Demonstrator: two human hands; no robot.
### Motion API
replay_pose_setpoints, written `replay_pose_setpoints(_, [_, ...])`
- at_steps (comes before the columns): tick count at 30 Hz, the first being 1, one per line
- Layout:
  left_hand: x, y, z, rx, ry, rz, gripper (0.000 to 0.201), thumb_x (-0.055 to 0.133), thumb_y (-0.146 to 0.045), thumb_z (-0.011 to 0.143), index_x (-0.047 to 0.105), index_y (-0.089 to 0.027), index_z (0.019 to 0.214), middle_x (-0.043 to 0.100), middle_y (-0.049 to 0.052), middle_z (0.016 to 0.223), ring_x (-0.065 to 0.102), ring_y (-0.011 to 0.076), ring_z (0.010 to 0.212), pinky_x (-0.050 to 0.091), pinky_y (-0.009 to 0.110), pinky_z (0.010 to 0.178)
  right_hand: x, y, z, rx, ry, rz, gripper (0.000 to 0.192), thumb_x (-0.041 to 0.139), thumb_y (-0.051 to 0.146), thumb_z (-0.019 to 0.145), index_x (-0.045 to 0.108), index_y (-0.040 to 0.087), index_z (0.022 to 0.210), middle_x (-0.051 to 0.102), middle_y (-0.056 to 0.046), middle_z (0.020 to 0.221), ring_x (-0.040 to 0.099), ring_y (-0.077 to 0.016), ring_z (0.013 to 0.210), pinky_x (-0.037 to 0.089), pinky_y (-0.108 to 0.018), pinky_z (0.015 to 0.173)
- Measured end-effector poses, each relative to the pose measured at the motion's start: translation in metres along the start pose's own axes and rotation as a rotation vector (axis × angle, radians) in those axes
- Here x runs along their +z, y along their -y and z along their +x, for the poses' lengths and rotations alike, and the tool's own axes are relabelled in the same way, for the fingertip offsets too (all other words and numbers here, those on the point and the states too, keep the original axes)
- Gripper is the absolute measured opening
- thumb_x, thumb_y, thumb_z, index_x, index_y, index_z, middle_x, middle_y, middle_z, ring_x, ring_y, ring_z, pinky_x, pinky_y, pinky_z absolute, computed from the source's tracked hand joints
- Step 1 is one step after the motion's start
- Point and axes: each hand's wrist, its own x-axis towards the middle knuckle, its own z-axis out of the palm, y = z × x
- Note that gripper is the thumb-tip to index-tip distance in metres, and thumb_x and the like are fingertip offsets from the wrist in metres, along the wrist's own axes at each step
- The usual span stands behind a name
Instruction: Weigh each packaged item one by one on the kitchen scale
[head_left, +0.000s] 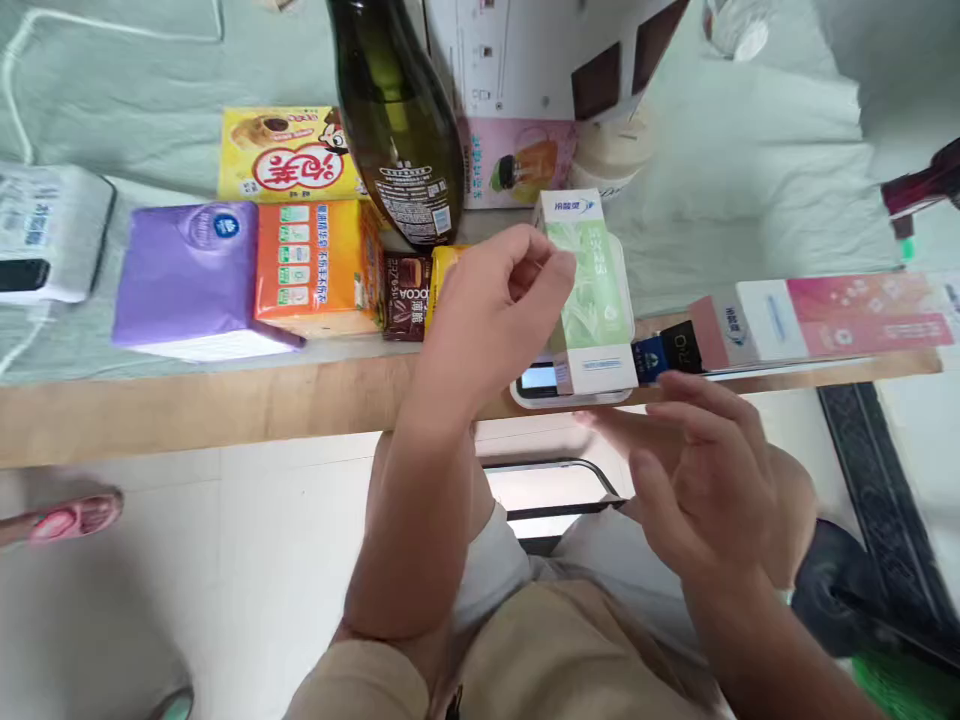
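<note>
A: Steadying the green-and-white box (589, 290) on the small scale (536, 385) at the table's (187, 410) front edge, I keep my left hand (491, 310) against its left side, fingers curled and thumb near the upper corner. Whether those fingers actually pinch the box or only rest beside it, I cannot tell.

B: And the other hand?

A: My right hand (697, 470) hovers just below the table edge, near the scale, fingers spread apart and gripping nothing. It looks blurred.

B: Why does the box lie flat?

A: Judged from its position, the long face down lets it sit squarely on the platform, with the lit display left showing at the front.

B: Count the rest.

A: One dark glass bottle (397, 110) stands behind my left hand. One purple pack (191, 275), one orange carton (315, 265), one yellow snack box (289, 155) and one brown cocoa packet (405, 295) lie grouped to the left. One pink-and-white long box (817, 320) lies to the right, one pink carton (521, 160) behind. One box on the scale, then; two hands.
</note>
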Motion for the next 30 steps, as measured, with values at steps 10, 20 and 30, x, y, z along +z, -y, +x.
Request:
replay_pose_setpoints(10, [-0.003, 0.013, 0.004, -0.001, 0.013, -0.015, 0.023, 0.06, -0.024, 0.094, 0.055, -0.019, 0.072, 0.058, -0.003, 0.068, 0.048, 0.0108, 0.066, 0.037, 0.029, 0.064, 0.016, 0.007, 0.003, 0.025, 0.153, -0.123, 0.019, 0.058, 0.023, 0.094, 0.064, 0.022, 0.112, 0.078, -0.006, 0.108, 0.077, -0.0201, 0.096, 0.063, -0.031, 0.076])
replay_pose_setpoints(20, [-0.015, 0.016, 0.002, 0.011, -0.01, -0.083, 0.018, 0.056, -0.02, 0.09, 0.056, -0.02, 0.072, 0.057, -0.003, 0.067, 0.051, 0.0119, 0.065, 0.036, 0.029, 0.06, 0.001, 0.001, 0.003, 0.053, 0.124, -0.179, 0.014, 0.057, 0.027, 0.098, 0.064, 0.023, 0.108, 0.077, -0.005, 0.105, 0.076, -0.0194, 0.101, 0.066, -0.033, 0.085])
replay_pose_setpoints(30, [0.0, 0.027, 0.01, 0.093, 0.035, -0.144, 0.02, 0.05, -0.006, 0.079, 0.064, -0.02, 0.082, 0.062, -0.004, 0.068, 0.056, 0.012, 0.066, 0.042, 0.029, 0.065, -0.026, 0.022, 0.046, 0.081, 0.255, -0.23, 0.022, 0.057, 0.036, 0.098, 0.065, 0.024, 0.115, 0.075, -0.007, 0.114, 0.073, -0.0201, 0.099, 0.06, -0.034, 0.084])
